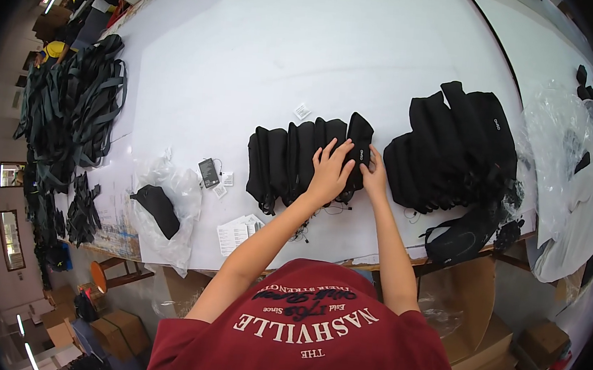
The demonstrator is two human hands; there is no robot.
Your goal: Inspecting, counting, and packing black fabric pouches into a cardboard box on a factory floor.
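Note:
A row of soft black fabric pouches (268,161) stands packed side by side on the white table in front of me. My left hand (331,168) rests across the row's right part, its fingers spread over the fabric. The end pouch (361,128) rises above the others and carries a small light mark. Along its right edge, my right hand (375,174) grips it between thumb and fingers; part of that grip is hidden. Thin black cords (300,232) stick out at the near side of the row.
To the right stands a larger stack of black pouches (450,146), with a black bag (459,236) nearer me and clear plastic (562,132) beyond. Leftward lie a pouch on plastic wrap (184,199), tags (208,173), printed papers (237,232) and heaped dark straps (75,110).

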